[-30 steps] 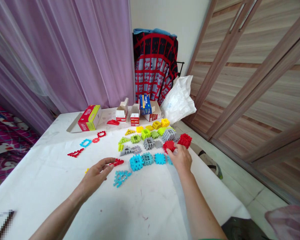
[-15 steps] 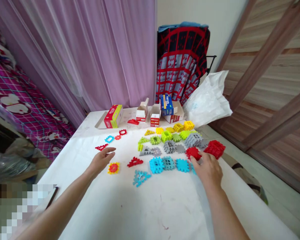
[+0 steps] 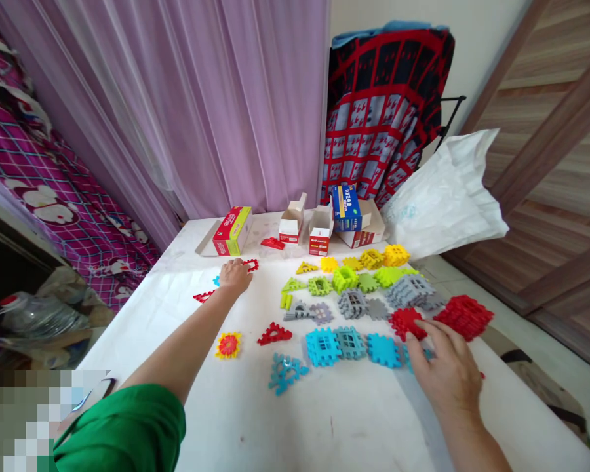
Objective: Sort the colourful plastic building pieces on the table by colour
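Observation:
My left hand point(image 3: 235, 276) reaches to the back left of the white table, knuckles up and fingers bent down. Its fingertips, and whatever lies under them, are hidden. Just beyond them shows a red square frame piece point(image 3: 252, 265); a red triangular piece point(image 3: 204, 296) lies nearer, left of the wrist. On the right, my right hand point(image 3: 447, 367) is open, its thumb and forefinger apart at the near edge of a red toothed block point(image 3: 406, 323). Beside that hand are a stack of red pieces point(image 3: 465, 317) and a partly covered blue piece point(image 3: 415, 358).
Rows of yellow point(image 3: 372, 259), green point(image 3: 345, 278), grey point(image 3: 353, 304) and blue point(image 3: 323, 347) blocks cross the table. A yellow-red gear piece point(image 3: 229, 345) lies front left. Small cartons point(image 3: 319, 233) and a white bag point(image 3: 445, 196) stand along the back.
My left hand has moved forward and right, from above the red triangle to near the red square frame. My right hand stays by the red block. The view has shifted slightly.

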Demonstrator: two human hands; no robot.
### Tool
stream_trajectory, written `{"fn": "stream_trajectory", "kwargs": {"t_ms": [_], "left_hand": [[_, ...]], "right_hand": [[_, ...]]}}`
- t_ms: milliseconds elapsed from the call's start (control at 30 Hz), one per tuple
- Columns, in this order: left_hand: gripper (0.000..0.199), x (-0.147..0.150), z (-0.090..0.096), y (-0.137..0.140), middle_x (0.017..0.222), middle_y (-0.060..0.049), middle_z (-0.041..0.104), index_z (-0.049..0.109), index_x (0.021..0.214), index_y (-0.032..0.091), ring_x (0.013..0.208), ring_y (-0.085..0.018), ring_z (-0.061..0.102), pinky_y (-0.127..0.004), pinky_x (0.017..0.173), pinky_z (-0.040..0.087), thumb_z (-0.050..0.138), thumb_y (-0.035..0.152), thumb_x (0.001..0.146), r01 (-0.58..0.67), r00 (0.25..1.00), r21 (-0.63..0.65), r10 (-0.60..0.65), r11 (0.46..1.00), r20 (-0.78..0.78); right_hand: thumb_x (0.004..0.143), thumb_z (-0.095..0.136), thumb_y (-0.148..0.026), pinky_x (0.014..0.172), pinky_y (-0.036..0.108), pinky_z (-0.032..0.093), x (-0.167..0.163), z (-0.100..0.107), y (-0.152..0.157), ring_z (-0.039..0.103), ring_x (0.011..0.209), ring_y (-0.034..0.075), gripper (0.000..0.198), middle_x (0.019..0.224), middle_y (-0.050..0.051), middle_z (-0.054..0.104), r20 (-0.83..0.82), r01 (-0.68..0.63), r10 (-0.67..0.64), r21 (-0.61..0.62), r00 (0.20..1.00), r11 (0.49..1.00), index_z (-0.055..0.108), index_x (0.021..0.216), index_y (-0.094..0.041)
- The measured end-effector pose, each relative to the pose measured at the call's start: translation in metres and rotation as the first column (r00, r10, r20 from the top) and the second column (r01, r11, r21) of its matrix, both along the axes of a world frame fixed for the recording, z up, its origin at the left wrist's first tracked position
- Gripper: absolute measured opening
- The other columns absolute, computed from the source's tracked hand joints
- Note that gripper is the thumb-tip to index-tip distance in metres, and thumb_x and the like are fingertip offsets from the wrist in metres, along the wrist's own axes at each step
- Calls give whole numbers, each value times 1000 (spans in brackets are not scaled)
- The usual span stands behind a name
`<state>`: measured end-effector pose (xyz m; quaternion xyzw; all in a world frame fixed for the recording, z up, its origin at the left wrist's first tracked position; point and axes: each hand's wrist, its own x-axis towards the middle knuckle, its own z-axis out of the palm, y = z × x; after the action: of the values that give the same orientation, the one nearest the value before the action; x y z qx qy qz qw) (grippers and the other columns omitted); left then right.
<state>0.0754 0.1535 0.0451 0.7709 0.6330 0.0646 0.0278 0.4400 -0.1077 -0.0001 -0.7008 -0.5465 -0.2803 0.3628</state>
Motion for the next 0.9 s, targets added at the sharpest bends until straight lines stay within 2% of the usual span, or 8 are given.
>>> {"fn": "stream_trajectory", "kwargs": {"t_ms": [133,300,467,567,633,700,767,900], "left_hand": [[22,7,0,4,120,-16,64,75,93,19,122,-36,49,-49,103,34,57,24,81,27,999,3,-27,1000,47],[16,7,2,-16,116,-13,66,73,85,19,119,-32,53,-43,104,35,59,26,81,50,964,-4,-47,999,261],[30,2,6,-63,96,-8,73,71,93,18,93,-24,67,-36,83,50,50,40,88,34,834,-106,30,994,552],[40,-1,13,-102,95,-9,74,69,98,17,85,-19,69,-29,72,53,48,50,90,81,620,-230,131,970,773],[37,-1,21,-128,97,-10,74,69,93,16,83,-17,69,-27,71,52,64,50,81,177,277,-379,323,909,905],[33,2,30,-153,94,-9,74,69,88,15,77,-14,68,-25,70,51,74,44,74,271,42,-456,463,848,885],[30,9,37,-176,88,-7,74,69,86,15,71,-12,66,-23,68,50,76,41,74,331,-27,-487,524,808,851],[30,33,40,-214,82,-5,73,68,84,15,67,-12,65,-22,63,48,77,43,74,428,-32,-523,590,737,807]], "right_hand": [[90,54,-36,78,36,53,-1,2,-2,66,94,27,28,107,13,68,-20,4,-3,13,1000,1000,68,103,-15],[90,54,-34,80,38,53,-5,4,-1,66,94,27,25,105,13,68,-6,-41,41,49,999,998,68,100,-16],[89,55,-29,82,36,52,-10,3,1,66,94,25,20,103,12,69,30,-87,84,112,996,990,68,98,-16],[89,56,-27,82,36,52,-15,5,2,66,93,24,19,101,11,69,40,-128,124,138,991,982,68,98,-16],[89,56,-25,83,36,52,-22,8,2,65,92,24,18,101,10,69,38,-172,169,151,985,973,68,99,-17],[90,56,-24,84,37,52,-35,13,1,65,92,23,18,100,10,69,35,-232,229,154,973,961,67,102,-18],[90,57,-25,84,37,52,-53,19,-1,65,93,24,20,100,10,69,31,-317,316,143,948,938,65,107,-18],[88,62,-35,87,41,53,-89,28,-10,63,100,26,40,108,12,67,0,-505,507,90,862,859,57,124,-19]]}}
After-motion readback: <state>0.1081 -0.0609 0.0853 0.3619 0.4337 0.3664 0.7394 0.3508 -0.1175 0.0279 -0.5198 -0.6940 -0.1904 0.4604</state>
